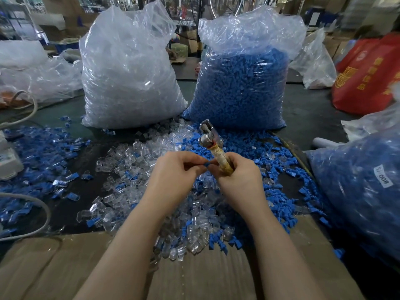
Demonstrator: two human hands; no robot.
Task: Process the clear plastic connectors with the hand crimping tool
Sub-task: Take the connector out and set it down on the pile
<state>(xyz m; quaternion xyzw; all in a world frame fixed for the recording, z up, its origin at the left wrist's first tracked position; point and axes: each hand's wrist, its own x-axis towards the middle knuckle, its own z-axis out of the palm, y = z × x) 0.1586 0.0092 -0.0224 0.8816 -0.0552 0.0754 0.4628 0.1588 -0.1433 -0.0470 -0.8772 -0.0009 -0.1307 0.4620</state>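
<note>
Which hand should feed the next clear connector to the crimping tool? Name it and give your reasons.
Left, probably. The right hand grips the crimping tool by its wrapped handle, so it is occupied. The left hand only pinches a small blue piece in its fingers, directly above the loose clear connectors.

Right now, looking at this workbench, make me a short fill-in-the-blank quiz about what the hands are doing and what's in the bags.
1. The right hand grips the crimping tool by its ____ handle.
2. The left hand pinches a small ____ piece between its fingertips.
3. Of the two tall bags standing behind the pile, the left bag holds ____ connectors.
4. The right bag holds ____ parts.

Missing words: tape-wrapped; blue; clear; blue
</note>
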